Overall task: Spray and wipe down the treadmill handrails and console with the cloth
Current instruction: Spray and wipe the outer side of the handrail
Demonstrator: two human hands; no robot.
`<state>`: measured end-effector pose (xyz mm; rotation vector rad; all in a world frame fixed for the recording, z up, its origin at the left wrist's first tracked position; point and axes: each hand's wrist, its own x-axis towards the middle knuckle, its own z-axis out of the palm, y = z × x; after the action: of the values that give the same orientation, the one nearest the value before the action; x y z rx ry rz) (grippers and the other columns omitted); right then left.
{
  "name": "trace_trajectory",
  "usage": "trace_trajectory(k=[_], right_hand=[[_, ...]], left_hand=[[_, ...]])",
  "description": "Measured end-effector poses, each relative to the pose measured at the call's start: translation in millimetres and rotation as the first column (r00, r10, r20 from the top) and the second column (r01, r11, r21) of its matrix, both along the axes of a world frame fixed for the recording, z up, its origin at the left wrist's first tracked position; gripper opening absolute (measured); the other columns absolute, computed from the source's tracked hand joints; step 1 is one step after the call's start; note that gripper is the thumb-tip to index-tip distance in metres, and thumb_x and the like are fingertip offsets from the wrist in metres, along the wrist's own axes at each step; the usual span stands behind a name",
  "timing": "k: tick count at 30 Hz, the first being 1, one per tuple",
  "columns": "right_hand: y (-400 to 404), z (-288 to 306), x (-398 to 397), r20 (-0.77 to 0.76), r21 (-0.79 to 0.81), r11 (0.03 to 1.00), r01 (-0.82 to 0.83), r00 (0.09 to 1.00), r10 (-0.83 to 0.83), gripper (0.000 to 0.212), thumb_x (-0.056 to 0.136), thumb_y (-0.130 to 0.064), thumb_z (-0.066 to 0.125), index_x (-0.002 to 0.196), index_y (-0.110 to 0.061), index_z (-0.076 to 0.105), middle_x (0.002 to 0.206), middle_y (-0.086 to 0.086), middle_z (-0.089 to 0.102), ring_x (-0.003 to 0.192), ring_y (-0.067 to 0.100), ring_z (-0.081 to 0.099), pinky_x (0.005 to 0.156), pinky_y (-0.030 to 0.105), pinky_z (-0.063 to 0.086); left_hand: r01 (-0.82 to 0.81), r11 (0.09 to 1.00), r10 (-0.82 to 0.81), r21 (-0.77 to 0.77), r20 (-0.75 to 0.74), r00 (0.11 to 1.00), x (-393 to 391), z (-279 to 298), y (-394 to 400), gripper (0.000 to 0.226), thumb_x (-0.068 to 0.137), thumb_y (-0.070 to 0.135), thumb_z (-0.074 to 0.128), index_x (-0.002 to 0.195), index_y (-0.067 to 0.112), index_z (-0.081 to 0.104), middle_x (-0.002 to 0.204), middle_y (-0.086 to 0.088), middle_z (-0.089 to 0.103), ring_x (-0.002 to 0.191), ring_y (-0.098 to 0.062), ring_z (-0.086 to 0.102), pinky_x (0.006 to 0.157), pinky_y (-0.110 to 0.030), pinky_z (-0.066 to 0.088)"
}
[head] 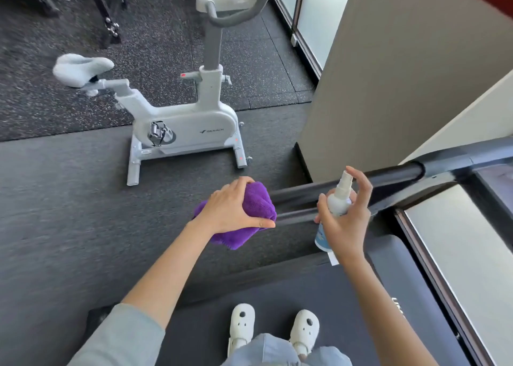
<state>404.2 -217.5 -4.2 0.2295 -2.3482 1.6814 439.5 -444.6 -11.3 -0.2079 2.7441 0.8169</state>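
My left hand (pixel 233 207) grips a bunched purple cloth (pixel 255 202) wrapped over the near end of the black treadmill handrail (pixel 388 175). The rail runs from the cloth up to the right toward the console (pixel 488 177), of which only a corner shows. My right hand (pixel 344 221) holds a small white spray bottle (pixel 337 199) upright just in front of the rail, a little right of the cloth. Its forefinger arches over the nozzle cap. The bottle's lower part with a blue label sticks out below the palm.
A white exercise bike (pixel 180 124) stands on the dark floor mat to the left front. A beige wall (pixel 388 74) and a glass panel (pixel 458 254) border the treadmill on the right. My white shoes (pixel 241 326) stand on the treadmill belt (pixel 277 304).
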Motion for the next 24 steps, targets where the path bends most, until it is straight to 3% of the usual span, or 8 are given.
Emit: trace_trajectory(k=[4,6,10,13,18,20,24], right_hand=[[7,2,-1,0.019,0.0,0.999,0.04,0.999,-0.04,0.057,0.084,-0.007,0.064,0.128,-0.036,0.04,0.084,0.015,0.058,0.059,0.038,0.06,0.065,0.056,0.054],[13,3,0,0.022,-0.011,0.998,0.056,0.998,-0.055,0.058,0.086,-0.001,0.064,0.128,-0.034,0.04,0.082,0.015,0.059,0.055,0.036,0.06,0.062,0.051,0.056],[25,4,0,-0.003,-0.037,0.995,0.094,0.996,-0.095,0.058,0.087,0.008,0.063,0.129,-0.025,0.04,0.072,0.011,0.059,0.046,0.025,0.06,0.054,0.033,0.055],[30,2,-2,-0.008,-0.044,0.991,0.127,0.992,-0.128,0.058,0.086,0.009,0.063,0.129,-0.024,0.041,0.072,0.007,0.059,0.045,0.025,0.059,0.052,0.024,0.052],[28,1,-9,-0.015,0.003,0.992,0.123,0.992,-0.123,0.061,0.084,-0.005,0.065,0.126,-0.042,0.041,0.08,0.013,0.059,0.057,0.039,0.061,0.06,0.05,0.055],[27,3,-13,-0.031,0.001,0.992,0.126,0.992,-0.126,0.061,0.082,-0.01,0.064,0.124,-0.047,0.04,0.084,0.014,0.06,0.059,0.039,0.061,0.059,0.054,0.053],[29,6,-24,-0.048,-0.003,0.995,0.104,0.993,-0.104,0.059,0.084,0.0,0.064,0.128,-0.031,0.041,0.079,0.017,0.059,0.057,0.042,0.061,0.057,0.054,0.053]], left_hand=[[0.076,0.986,-0.093,0.146,0.113,0.989,-6,-1,-15,0.125,0.044,0.101,0.033,0.149,0.033,0.024,0.149,0.004,0.036,0.137,-0.021,0.032,0.112,-0.047,0.027],[0.06,0.986,-0.075,0.153,0.091,0.993,-4,-5,-15,0.115,0.049,0.097,0.034,0.147,0.037,0.027,0.146,0.005,0.041,0.134,-0.021,0.037,0.111,-0.045,0.029],[-0.114,0.989,0.096,-0.097,-0.176,0.98,-3,-15,13,0.09,0.052,0.093,0.037,0.124,0.04,0.049,0.117,0.014,0.061,0.107,-0.016,0.059,0.087,-0.034,0.043],[-0.222,0.953,0.163,-0.205,-0.271,0.949,-12,-13,32,0.083,0.062,0.091,0.04,0.118,0.032,0.055,0.109,0.009,0.066,0.1,-0.02,0.063,0.082,-0.034,0.045],[-0.087,0.914,-0.014,-0.396,-0.244,0.97,-62,-9,102,0.08,0.074,0.086,0.04,0.107,0.016,0.056,0.103,-0.005,0.066,0.094,-0.028,0.063,0.077,-0.037,0.044],[-0.03,0.914,-0.077,-0.405,-0.245,0.966,-76,-8,122,0.08,0.074,0.087,0.036,0.101,0.014,0.056,0.097,-0.007,0.067,0.087,-0.029,0.064,0.072,-0.037,0.044],[-0.002,0.918,-0.124,-0.397,-0.291,0.949,-62,-16,98,0.093,0.063,0.092,0.019,0.097,0.014,0.058,0.084,-0.006,0.066,0.075,-0.028,0.065,0.063,-0.035,0.044]])
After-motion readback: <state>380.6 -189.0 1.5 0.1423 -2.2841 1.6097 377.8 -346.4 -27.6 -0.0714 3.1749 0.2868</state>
